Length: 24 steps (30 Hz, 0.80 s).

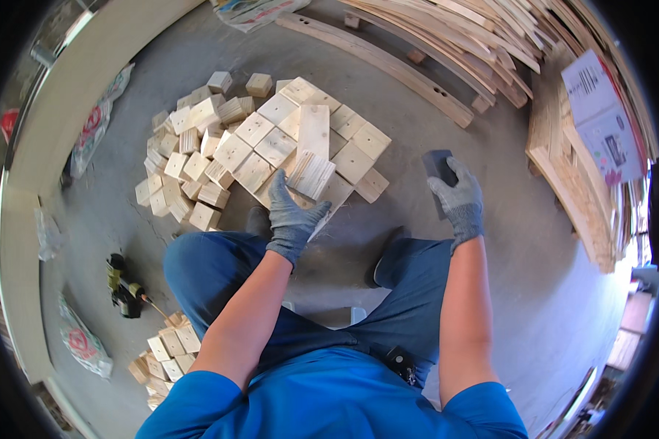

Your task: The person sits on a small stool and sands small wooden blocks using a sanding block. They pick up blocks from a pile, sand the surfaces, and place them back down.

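My left hand point(293, 219), in a grey knit glove, is open with thumb and fingers apart. It is at the near edge of a wooden block point(311, 175) whose striped grain faces me. That block rests on a neat group of square wooden blocks point(277, 146), beside a longer flat wooden piece point(314, 130). Off to the right, my right hand point(459, 194), gloved the same way, is closed around a dark grey rectangular block point(438, 165). This block is held above the floor, apart from the wood, and the glove covers part of it.
A loose heap of wooden blocks point(196, 168) lies left of the neat group. More blocks point(174, 350) and a cordless drill point(124, 287) are at lower left. Long boards point(388, 55) lie at the back right, near a printed carton point(604, 117). Plastic bags point(95, 132) line the left side.
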Motion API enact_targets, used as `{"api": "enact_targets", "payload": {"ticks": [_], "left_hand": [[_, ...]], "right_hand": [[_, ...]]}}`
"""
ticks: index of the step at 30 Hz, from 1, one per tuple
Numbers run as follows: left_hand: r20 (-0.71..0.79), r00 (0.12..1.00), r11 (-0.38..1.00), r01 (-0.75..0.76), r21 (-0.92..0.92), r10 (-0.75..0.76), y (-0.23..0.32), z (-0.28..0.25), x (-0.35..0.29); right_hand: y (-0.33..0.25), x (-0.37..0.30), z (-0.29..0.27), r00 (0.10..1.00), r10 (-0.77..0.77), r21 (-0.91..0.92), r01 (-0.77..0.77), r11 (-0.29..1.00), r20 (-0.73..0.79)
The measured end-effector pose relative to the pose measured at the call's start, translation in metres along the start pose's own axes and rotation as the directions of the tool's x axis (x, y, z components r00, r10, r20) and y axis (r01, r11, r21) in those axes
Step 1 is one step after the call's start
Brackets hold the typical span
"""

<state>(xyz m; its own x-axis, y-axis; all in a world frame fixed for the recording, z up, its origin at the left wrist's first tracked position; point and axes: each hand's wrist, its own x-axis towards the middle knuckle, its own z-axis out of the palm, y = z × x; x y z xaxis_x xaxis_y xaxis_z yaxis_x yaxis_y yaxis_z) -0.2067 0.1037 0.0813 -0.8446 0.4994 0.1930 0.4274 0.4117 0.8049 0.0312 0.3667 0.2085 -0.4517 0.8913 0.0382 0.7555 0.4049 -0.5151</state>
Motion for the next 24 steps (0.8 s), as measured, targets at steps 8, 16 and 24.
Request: {"api": "enact_targets", "payload": {"ticks": [8,16,24], "left_hand": [[0.183,0.98,0.943,0.015,0.331,-0.079,0.058,-0.037,0.032],[0.422,0.903,0.88,-0.131,0.457,-0.084,0.086,-0.013,0.084],[0.451,0.891,0.895,-0.165,0.415,-0.045,0.081,-0.011,0.096]], "right_hand": [[0.004,0.009,0.005,1.0,0.004,0.013,-0.004,1.0,0.031],[0.016,0.012,0.004,0.999,0.02,0.084,-0.022,0.996,0.027],[0.018,0.014,-0.003,0.998,0.056,0.095,-0.059,0.994,0.039]]}}
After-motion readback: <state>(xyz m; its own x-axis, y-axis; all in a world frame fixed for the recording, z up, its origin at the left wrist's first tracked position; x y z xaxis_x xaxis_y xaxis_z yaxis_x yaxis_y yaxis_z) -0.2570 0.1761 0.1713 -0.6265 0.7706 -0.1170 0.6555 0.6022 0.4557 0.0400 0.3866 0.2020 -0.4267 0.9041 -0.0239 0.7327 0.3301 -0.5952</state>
